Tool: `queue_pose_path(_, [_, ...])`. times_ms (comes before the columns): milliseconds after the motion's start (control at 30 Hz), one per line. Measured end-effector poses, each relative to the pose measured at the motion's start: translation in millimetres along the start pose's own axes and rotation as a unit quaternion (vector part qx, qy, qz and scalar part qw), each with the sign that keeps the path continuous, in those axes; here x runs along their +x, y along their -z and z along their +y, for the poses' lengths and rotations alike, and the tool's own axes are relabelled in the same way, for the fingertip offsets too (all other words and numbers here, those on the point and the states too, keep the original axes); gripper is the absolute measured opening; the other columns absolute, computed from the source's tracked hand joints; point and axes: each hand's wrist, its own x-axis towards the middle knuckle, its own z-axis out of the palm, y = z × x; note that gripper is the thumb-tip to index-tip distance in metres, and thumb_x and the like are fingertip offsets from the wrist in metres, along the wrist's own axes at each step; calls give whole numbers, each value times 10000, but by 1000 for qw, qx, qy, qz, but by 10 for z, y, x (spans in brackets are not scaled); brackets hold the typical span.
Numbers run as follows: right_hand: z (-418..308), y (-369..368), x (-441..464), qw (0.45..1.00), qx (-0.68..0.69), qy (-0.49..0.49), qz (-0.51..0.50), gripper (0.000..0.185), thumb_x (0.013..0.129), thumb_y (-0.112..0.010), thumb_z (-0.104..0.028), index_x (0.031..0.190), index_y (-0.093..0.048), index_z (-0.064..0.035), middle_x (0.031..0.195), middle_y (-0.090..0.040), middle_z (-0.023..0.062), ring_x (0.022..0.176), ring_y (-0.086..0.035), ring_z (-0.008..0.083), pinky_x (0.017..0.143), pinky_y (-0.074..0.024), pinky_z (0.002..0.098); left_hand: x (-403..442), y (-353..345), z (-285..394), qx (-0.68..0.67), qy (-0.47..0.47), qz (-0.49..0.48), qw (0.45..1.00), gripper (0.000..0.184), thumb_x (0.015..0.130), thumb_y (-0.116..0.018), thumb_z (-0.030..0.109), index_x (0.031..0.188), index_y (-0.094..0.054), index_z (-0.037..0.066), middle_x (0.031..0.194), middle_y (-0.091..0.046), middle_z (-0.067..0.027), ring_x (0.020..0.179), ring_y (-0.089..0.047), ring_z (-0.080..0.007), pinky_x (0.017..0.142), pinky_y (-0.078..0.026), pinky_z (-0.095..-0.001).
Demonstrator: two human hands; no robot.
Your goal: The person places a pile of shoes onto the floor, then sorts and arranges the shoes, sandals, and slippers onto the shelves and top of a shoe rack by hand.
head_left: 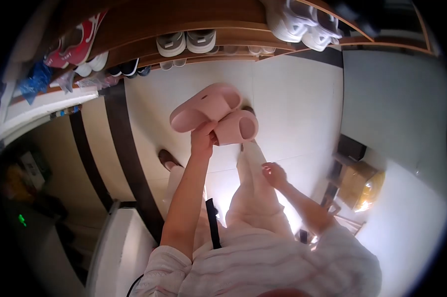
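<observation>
A pair of pink slippers (198, 110) is held out over the floor in front of me. My left hand (202, 138) grips them near their heel ends, with the two slippers side by side and slightly fanned apart. Part of the nearer slipper is hidden by my fingers. Off to the right, my right hand (274, 174) hangs by my thigh, touching no slipper. Its fingers are curled, and I cannot make out whether anything is in them.
A wooden shoe rack (184, 17) spans the far side. On it are grey shoes (186, 42), white sneakers (302, 24) and red shoes (77, 44). A blue plastic bag (35, 81) is at left. A cardboard box (357, 183) stands right, below a pale door (397, 109).
</observation>
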Motion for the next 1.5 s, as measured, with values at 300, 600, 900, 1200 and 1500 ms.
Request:
queue_pose_path(300, [100,23,-53,986,-110,-128,-7,345,772,-548,-285,1090,-538,-153,1282,-334,121,1064,-409,367,818,-422,552,321,-1377,-129,571,-227,-19,788,307,758,-618,291,733,-599,-14,643,-563,-115,618,-527,-207,605,-420,-309])
queue_pose_path(600, [414,361,106,986,22,-168,-3,298,754,-556,-227,1033,-564,-123,1177,-443,102,1022,-478,323,825,-432,481,1396,-2409,26,762,-401,25,507,334,777,-604,365,747,-662,37,630,-612,-115,659,-607,-245,643,-458,-326])
queue_pose_path(900, [481,386,187,969,124,-207,-51,305,744,-547,-233,1036,-582,-152,1308,-356,109,1159,-367,325,903,-366,518,2084,-2665,414,761,-533,16,370,405,776,-541,449,733,-600,50,694,-592,-108,673,-559,-317,651,-430,-406])
queue_pose_path(1200, [542,405,235,971,121,-206,-34,275,740,-544,-227,997,-591,-142,1267,-387,111,1126,-382,319,872,-375,509,2877,-2696,840,808,-583,-83,29,399,828,-450,416,1013,-556,78,1038,-569,-100,984,-503,-294,886,-365,-395])
queue_pose_path(1500, [539,446,295,975,116,-191,-17,259,744,-542,-217,986,-591,-138,1216,-415,106,1089,-404,313,855,-380,492,2936,-2203,964,781,-559,-258,104,411,918,-373,291,1230,-424,27,1271,-442,-44,1200,-342,-211,1055,-118,-406])
